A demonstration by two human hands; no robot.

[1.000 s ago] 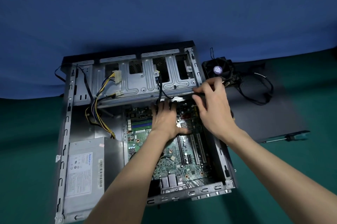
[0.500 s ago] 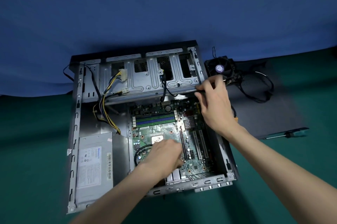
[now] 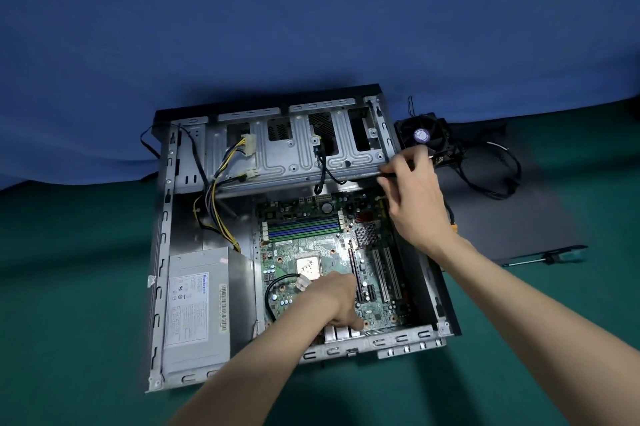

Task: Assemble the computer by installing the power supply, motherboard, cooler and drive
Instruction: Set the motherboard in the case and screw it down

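Right, near edge first: left hand (image 3: 341, 301) sits knuckles-up on the motherboard (image 3: 311, 242), near the rear ports, fingers bent down onto it. Can't tell if it grips anything underneath. PSU (image 3: 197, 308) sits in the case (image 3: 157, 252), near-left. Socket (image 3: 308, 266) is bare, just beyond the left hand. Further back, right hand (image 3: 415, 197) pinches a thin black part (image 3: 363, 177) at the right end of the drive cage (image 3: 294, 155); cable or tool, can't tell. Cooler (image 3: 422, 134) is outside the case on the surface (image 3: 69, 287), far-right, just past the right hand, fan up. Looks like the cooler goes next: right hand is nearer, and the socket lies near-left of it, over the case wall. Right hand needs to let go first.
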